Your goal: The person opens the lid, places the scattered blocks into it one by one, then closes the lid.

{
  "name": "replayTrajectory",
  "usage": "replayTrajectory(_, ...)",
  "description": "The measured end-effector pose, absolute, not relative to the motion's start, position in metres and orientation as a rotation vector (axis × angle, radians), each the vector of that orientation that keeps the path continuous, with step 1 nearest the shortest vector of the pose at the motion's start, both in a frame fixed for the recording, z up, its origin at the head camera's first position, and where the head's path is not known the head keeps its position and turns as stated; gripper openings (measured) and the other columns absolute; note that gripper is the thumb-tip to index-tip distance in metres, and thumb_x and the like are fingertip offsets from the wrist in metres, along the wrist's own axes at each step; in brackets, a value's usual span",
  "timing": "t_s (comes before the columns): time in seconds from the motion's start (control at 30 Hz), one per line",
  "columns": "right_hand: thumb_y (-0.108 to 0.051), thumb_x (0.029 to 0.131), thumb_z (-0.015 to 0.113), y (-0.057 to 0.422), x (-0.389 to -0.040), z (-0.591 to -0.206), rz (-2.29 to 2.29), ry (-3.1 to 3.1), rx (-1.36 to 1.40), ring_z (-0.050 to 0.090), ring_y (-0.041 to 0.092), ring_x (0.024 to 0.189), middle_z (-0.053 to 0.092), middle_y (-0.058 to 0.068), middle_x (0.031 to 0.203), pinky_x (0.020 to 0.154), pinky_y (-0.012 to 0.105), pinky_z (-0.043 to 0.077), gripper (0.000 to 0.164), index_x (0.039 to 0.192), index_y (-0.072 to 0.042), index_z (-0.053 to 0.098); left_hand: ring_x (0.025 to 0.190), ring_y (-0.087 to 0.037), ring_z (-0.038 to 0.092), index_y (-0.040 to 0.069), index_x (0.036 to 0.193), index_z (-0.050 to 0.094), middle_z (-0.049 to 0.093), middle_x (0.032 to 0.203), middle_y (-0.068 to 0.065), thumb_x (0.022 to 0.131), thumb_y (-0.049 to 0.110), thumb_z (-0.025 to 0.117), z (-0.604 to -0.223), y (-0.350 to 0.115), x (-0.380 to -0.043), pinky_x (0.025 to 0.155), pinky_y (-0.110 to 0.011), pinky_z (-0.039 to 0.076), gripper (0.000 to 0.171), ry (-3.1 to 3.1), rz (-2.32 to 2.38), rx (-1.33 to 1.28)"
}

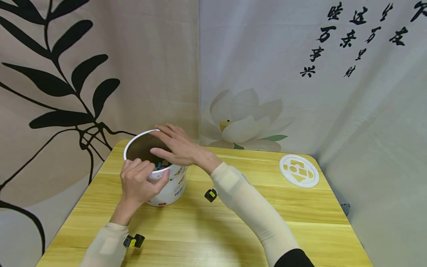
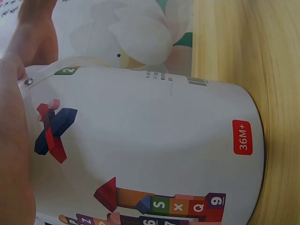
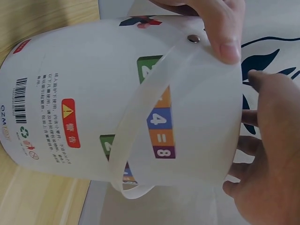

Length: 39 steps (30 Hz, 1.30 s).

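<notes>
A white toy-block bucket (image 1: 171, 191) stands on the table with its mouth uncovered. My left hand (image 1: 137, 181) grips its near rim, fingers over the edge and thumb (image 3: 229, 49) against the outside wall. Spread above the mouth, my right hand (image 1: 181, 146) has its fingers at the far right part of the rim; in the right wrist view they reach to the opening. Small coloured pieces (image 1: 161, 164), some blue, show inside, mostly hidden by the hands and wall. A pale strap handle (image 3: 133, 117) hangs down the bucket's side.
On the right of the wooden table (image 1: 213, 230) lies a white round lid (image 1: 299, 171) with shaped cut-outs. A curtain with a printed lotus (image 1: 248, 118) and black leaves hangs right behind the table's back edge.
</notes>
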State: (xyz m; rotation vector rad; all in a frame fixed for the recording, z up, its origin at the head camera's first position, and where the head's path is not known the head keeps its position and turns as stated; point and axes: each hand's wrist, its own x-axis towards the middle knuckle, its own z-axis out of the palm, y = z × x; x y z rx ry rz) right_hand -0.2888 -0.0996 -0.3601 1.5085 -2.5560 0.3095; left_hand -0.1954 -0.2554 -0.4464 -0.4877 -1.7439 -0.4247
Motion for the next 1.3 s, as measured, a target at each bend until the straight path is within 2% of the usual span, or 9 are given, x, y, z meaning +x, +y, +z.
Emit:
replayTrajectory(0.2,-0.064,0.104,0.031,-0.084,-0.285,-0.366,0.400,-2.578,1.473,0.000,0.023,0.153,0.014,-0.002,0.170,0.123,0.049,0.011,0.070,0.164,-0.028,0.027,0.042,-0.021,0.035,0.012,0.050,0.041,0.042,0.043,0.000,0.074,0.038,0.067,-0.446,-0.255,-0.195,0.051,-0.044,0.027,0.044,-1.752,-0.427,-0.493)
replayTrajectory(0.4,-0.060,0.104,0.039,-0.054,-0.280,-0.378,0.526,-2.540,1.456,-0.007,0.018,0.153,0.011,0.002,0.171,0.124,0.048,0.008,0.072,0.166,-0.027,0.022,0.042,-0.021,0.034,0.012,0.050,0.040,0.039,0.043,0.001,0.075,0.039,0.067,-0.445,-0.255,-0.195,0.050,-0.043,0.026,0.045,-1.753,-0.427,-0.492)
replayTrajectory(0.63,-0.053,0.104,0.045,-0.001,-0.274,-0.404,0.590,-2.497,1.401,-0.001,0.023,0.154,0.018,0.008,0.170,0.121,0.056,0.015,0.071,0.164,-0.019,0.029,0.043,-0.020,0.035,0.013,0.050,0.041,0.040,0.043,0.001,0.074,0.041,0.068,-0.447,-0.255,-0.195,0.051,-0.044,0.028,0.046,-1.754,-0.441,-0.486)
replayTrajectory(0.8,-0.055,0.105,0.042,0.048,-0.273,-0.432,0.598,-2.569,1.317,0.004,0.027,0.153,0.018,0.007,0.169,0.119,0.059,0.017,0.070,0.164,-0.019,0.029,0.043,-0.021,0.036,0.013,0.050,0.040,0.041,0.043,0.000,0.074,0.041,0.068,-0.448,-0.255,-0.195,0.052,-0.045,0.028,0.046,-1.757,-0.451,-0.477)
replayTrajectory(0.97,-0.058,0.105,0.042,0.098,-0.271,-0.458,0.616,-2.696,1.175,0.003,0.027,0.153,0.014,0.003,0.170,0.119,0.061,0.015,0.073,0.166,-0.023,0.023,0.044,-0.022,0.036,0.013,0.050,0.040,0.042,0.043,0.000,0.074,0.041,0.067,-0.447,-0.257,-0.195,0.052,-0.045,0.028,0.046,-1.763,-0.450,-0.476)
replayTrajectory(1.17,-0.056,0.104,0.047,0.157,-0.266,-0.482,0.671,-2.789,0.983,0.006,0.031,0.153,0.017,0.007,0.169,0.116,0.066,0.015,0.076,0.165,-0.016,0.027,0.044,-0.021,0.036,0.013,0.050,0.041,0.042,0.043,0.000,0.074,0.041,0.067,-0.448,-0.257,-0.195,0.052,-0.045,0.028,0.046,-1.767,-0.449,-0.479)
replayTrajectory(1.3,-0.055,0.103,0.050,0.196,-0.264,-0.496,0.648,-2.846,0.830,0.008,0.035,0.152,0.018,0.010,0.169,0.117,0.065,0.014,0.077,0.164,-0.014,0.028,0.044,-0.021,0.036,0.013,0.050,0.041,0.042,0.043,0.000,0.074,0.041,0.067,-0.448,-0.257,-0.194,0.052,-0.045,0.029,0.046,-1.769,-0.449,-0.477)
